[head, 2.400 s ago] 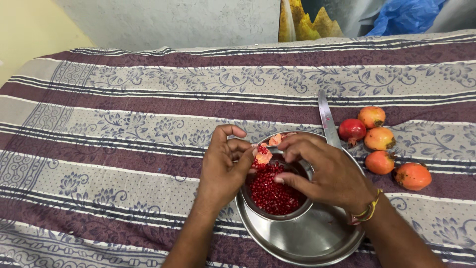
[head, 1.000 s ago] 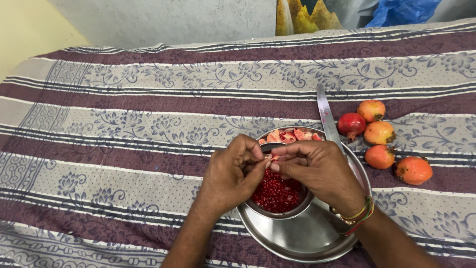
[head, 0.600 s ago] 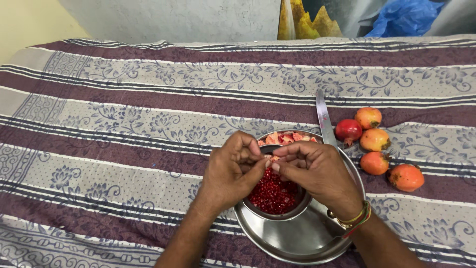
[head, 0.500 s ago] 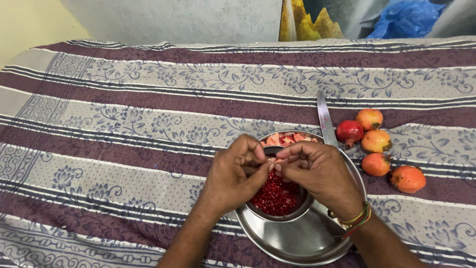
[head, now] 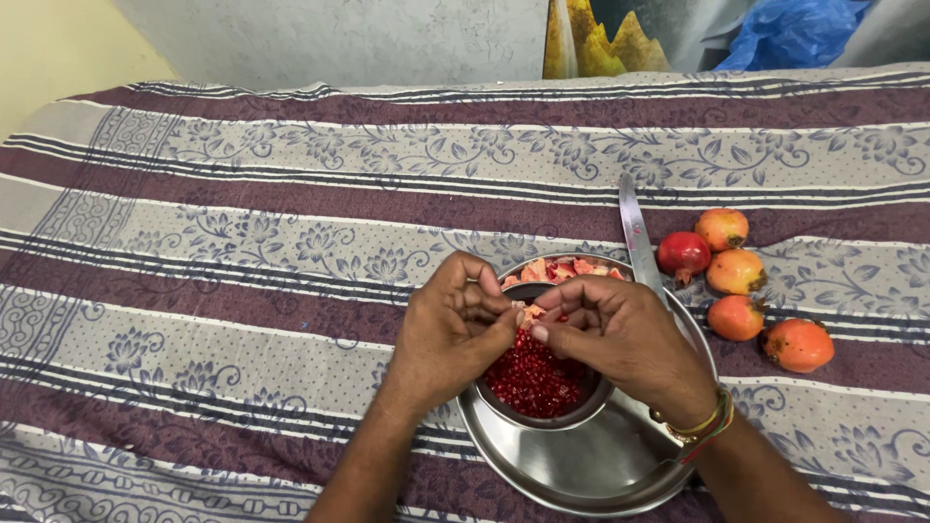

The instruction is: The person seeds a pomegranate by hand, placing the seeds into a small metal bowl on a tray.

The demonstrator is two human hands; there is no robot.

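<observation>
Both hands meet over the small steel bowl (head: 542, 407): the left hand (head: 453, 334) and the right hand (head: 620, 339) together pinch a small pale-orange pomegranate piece (head: 528, 313) between fingertips, just above the bowl's rim. The piece looks light, brittle and juicy, likely slippery, so it is best gripped by the rind rather than the soft seeds. The bowl holds a heap of loose red seeds (head: 533, 380) and stands inside a wide steel plate (head: 581, 470). At the bowl's far side, discarded peel scraps (head: 572, 268) lie on the plate. A knife (head: 635, 232) lies beyond the bowl, and five whole pomegranates (head: 738, 271) sit right of it on the striped floral cloth (head: 242, 242).
</observation>
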